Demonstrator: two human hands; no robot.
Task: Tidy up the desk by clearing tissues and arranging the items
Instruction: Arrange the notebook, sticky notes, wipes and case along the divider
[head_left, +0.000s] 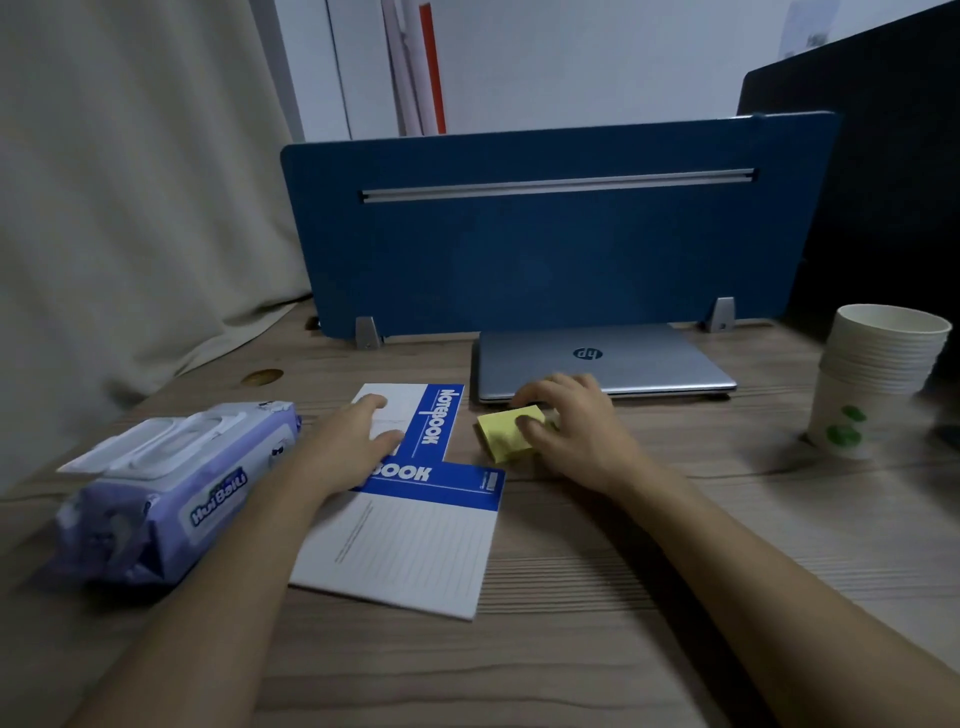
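Two blue-and-white notebooks lie on the wooden desk: a far one (434, 415) turned sideways and a near one (410, 551) partly overlapping it. My left hand (353, 441) rests flat on the far notebook with fingers spread. A yellow pad of sticky notes (504, 434) sits just right of the notebooks. My right hand (571, 426) covers the pad's right side, thumb and fingers closed around it. A purple pack of wet wipes (171, 488) lies at the left. No loose tissue is visible.
A shut silver laptop (597, 364) lies against the blue desk divider (550, 228). A stack of paper cups (878, 379) stands at the right. A beige curtain (119, 208) hangs at the left. A round cable hole (262, 376) is near it.
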